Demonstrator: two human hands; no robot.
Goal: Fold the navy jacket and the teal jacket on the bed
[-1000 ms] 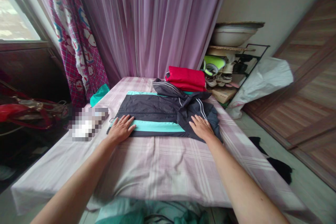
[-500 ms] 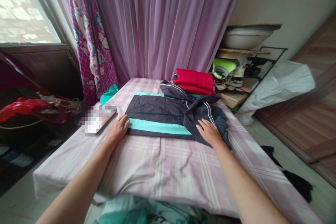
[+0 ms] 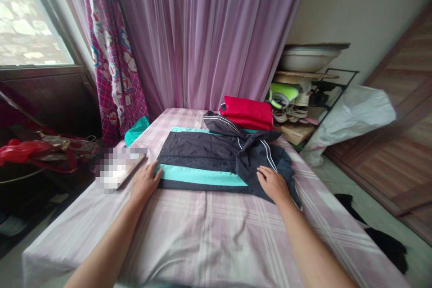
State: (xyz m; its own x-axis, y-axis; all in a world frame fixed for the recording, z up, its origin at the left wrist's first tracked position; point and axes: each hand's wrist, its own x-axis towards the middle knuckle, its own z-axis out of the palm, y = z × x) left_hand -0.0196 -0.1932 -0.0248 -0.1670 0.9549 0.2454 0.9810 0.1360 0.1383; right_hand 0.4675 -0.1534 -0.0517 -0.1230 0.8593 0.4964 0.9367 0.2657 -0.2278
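Note:
A dark jacket (image 3: 199,146) with turquoise bands and white piping lies on the table, its body spread flat and its sleeves bunched toward the right. At its near left edge rests my left hand (image 3: 145,180), thumb apart from the fingers, the tips touching or just beside the cloth. My right hand (image 3: 274,183) lies on the bunched dark sleeve part at the right, fingers stretched over the fabric. Neither hand lifts the jacket. Behind it sits a folded red garment (image 3: 248,112).
A plaid cloth covers the table (image 3: 202,234). Left of my left hand lies a flat item (image 3: 123,168), partly blurred out. Turquoise fabric (image 3: 137,130) is at the far left edge. A shoe rack (image 3: 303,103) and a white sack (image 3: 357,112) stand to the right.
The view has tilted up a little, so everything sits lower in the picture. My left hand has slid slightly left at the jacket's edge; the jacket's shape stays nearly the same.

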